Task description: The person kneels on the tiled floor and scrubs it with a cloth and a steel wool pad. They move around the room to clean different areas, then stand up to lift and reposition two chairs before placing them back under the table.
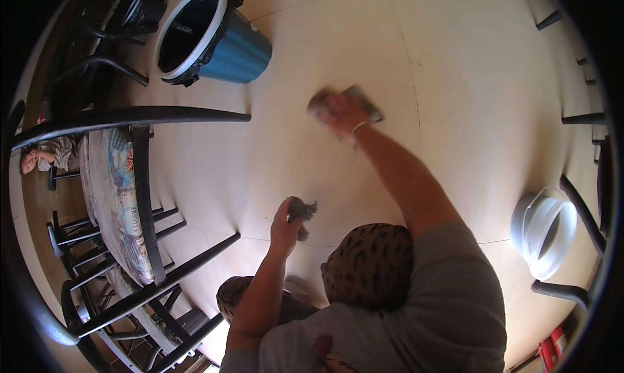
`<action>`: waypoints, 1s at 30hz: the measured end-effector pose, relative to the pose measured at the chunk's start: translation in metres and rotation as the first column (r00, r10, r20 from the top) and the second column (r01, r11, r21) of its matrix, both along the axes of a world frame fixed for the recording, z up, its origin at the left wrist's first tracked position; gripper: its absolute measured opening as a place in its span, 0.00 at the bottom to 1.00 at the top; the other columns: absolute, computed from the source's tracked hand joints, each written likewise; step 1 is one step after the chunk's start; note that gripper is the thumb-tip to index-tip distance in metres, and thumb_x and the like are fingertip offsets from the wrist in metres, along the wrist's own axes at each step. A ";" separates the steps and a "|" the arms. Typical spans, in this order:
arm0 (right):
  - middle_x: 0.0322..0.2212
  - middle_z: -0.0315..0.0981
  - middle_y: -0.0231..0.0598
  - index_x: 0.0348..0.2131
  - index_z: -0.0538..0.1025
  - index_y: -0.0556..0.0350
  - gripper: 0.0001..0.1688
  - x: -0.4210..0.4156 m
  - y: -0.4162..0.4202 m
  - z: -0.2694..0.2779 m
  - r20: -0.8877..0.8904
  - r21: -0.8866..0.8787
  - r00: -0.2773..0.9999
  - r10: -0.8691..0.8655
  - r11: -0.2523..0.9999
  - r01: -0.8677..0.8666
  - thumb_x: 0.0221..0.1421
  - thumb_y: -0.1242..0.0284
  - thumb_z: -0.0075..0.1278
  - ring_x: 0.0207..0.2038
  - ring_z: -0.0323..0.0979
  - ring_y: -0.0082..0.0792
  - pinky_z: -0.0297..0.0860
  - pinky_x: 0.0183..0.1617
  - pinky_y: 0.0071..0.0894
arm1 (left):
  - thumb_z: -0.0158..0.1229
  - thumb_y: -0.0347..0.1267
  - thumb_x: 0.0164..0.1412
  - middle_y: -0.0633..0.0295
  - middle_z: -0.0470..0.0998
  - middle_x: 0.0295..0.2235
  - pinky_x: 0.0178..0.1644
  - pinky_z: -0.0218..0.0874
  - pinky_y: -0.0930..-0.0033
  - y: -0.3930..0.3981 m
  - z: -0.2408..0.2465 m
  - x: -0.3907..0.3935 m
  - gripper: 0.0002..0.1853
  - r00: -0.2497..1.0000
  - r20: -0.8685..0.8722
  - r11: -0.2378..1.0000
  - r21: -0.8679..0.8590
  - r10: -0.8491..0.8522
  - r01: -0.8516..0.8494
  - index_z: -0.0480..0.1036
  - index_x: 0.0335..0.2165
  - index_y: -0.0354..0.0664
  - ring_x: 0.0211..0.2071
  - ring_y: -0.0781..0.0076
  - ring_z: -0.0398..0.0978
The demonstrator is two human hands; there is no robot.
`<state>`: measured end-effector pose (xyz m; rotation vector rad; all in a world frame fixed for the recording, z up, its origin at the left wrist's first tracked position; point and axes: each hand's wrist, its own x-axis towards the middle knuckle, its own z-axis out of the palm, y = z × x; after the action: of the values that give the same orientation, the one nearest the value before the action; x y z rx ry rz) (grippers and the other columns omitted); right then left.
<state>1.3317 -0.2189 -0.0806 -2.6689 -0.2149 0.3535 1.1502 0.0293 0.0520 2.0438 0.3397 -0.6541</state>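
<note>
My left hand point(284, 231) grips a dark, curly scouring pad point(301, 212), perhaps of steel wool, just above the pale floor point(341, 188). Reaching further forward, my right hand point(341, 113) is blurred and spread over a greyish cloth or pad point(363, 102) against the floor. A brownish part of it shows past the fingers on the left; whether it is one piece cannot be told. A thin bracelet is round the right wrist.
A blue bin point(239, 49) with a black liner stands at the upper left. Black-legged chairs and a table with a patterned top point(117, 202) line the left side, where another person sits. A white bucket point(543, 234) stands at the right beside more dark furniture legs.
</note>
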 end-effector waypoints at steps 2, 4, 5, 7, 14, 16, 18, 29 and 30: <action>0.59 0.35 0.32 0.52 0.56 0.24 0.24 0.011 -0.038 0.033 -0.041 -0.306 0.996 -0.077 0.950 0.060 0.54 0.56 0.30 0.61 0.33 0.39 0.36 0.59 0.49 | 0.52 0.25 0.46 0.56 0.68 0.42 0.45 0.58 0.71 0.000 0.011 0.000 0.27 0.997 0.024 0.997 0.041 -0.069 0.068 0.59 0.48 0.38 0.43 0.66 0.66; 0.59 0.34 0.33 0.53 0.56 0.25 0.24 0.012 -0.082 0.036 0.003 -0.377 0.947 -0.322 0.877 0.299 0.55 0.58 0.32 0.60 0.36 0.39 0.46 0.57 0.49 | 0.52 0.25 0.46 0.56 0.68 0.41 0.44 0.59 0.71 0.001 0.010 0.000 0.27 0.997 0.026 0.997 0.024 -0.070 0.070 0.60 0.48 0.38 0.42 0.67 0.66; 0.59 0.34 0.32 0.51 0.58 0.27 0.23 0.008 -0.107 0.031 0.021 -0.382 0.901 -0.433 0.830 0.407 0.55 0.58 0.31 0.59 0.40 0.41 0.52 0.53 0.49 | 0.52 0.24 0.45 0.56 0.68 0.41 0.43 0.59 0.72 -0.001 0.008 0.001 0.27 0.997 0.024 0.997 0.009 -0.080 0.080 0.60 0.48 0.38 0.42 0.68 0.67; 0.51 0.55 0.43 0.48 0.63 0.39 0.22 -0.011 -0.121 0.036 0.263 -0.291 0.815 -0.516 0.763 0.577 0.54 0.58 0.32 0.50 0.59 0.42 0.62 0.43 0.44 | 0.52 0.24 0.45 0.57 0.69 0.41 0.43 0.59 0.72 -0.005 0.011 0.001 0.27 0.999 -0.025 0.998 -0.048 -0.030 0.029 0.60 0.48 0.38 0.41 0.69 0.67; 0.42 0.65 0.39 0.41 0.68 0.40 0.18 -0.185 -0.032 0.074 0.177 0.112 0.887 0.426 0.887 -0.448 0.50 0.58 0.39 0.42 0.65 0.42 0.60 0.45 0.42 | 0.52 0.24 0.45 0.57 0.69 0.40 0.41 0.59 0.74 -0.016 -0.014 -0.001 0.28 0.997 -0.032 0.991 -0.111 -0.073 0.069 0.60 0.48 0.40 0.39 0.72 0.68; 0.43 0.63 0.35 0.40 0.68 0.38 0.17 -0.199 -0.036 0.062 0.441 -0.110 0.660 0.609 0.766 -0.633 0.49 0.58 0.43 0.46 0.61 0.37 0.59 0.46 0.42 | 0.52 0.24 0.45 0.57 0.69 0.41 0.42 0.59 0.73 -0.013 -0.018 0.001 0.26 0.997 -0.049 0.992 -0.109 -0.063 0.057 0.61 0.47 0.39 0.40 0.70 0.67; 0.46 0.60 0.32 0.41 0.68 0.35 0.18 -0.181 -0.045 0.051 0.374 -0.091 0.710 0.597 0.786 -0.612 0.47 0.60 0.45 0.50 0.57 0.34 0.57 0.49 0.41 | 0.52 0.23 0.45 0.57 0.69 0.40 0.42 0.59 0.73 -0.008 -0.021 -0.001 0.26 0.997 -0.061 0.995 -0.092 -0.055 0.049 0.61 0.47 0.39 0.40 0.71 0.67; 0.46 0.59 0.54 0.48 0.65 0.43 0.21 -0.028 -0.152 0.073 0.244 0.090 0.867 -0.434 0.901 0.425 0.53 0.65 0.39 0.47 0.58 0.52 0.56 0.52 0.39 | 0.52 0.24 0.46 0.59 0.70 0.37 0.38 0.60 0.75 -0.001 -0.017 0.006 0.27 0.998 -0.052 0.995 -0.089 -0.044 0.039 0.60 0.49 0.40 0.35 0.74 0.68; 0.47 0.58 0.53 0.48 0.65 0.44 0.21 -0.055 -0.145 0.071 0.310 0.166 0.871 -0.381 0.924 0.345 0.53 0.65 0.40 0.47 0.58 0.52 0.57 0.51 0.40 | 0.52 0.24 0.46 0.60 0.69 0.36 0.36 0.60 0.76 0.000 -0.020 0.004 0.28 0.997 -0.053 0.995 -0.077 -0.063 0.059 0.59 0.50 0.41 0.34 0.75 0.68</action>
<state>1.2770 -0.3637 -0.0098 -2.5726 0.1678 -0.2327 1.1541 0.0291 0.0317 1.9730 0.2818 -0.7512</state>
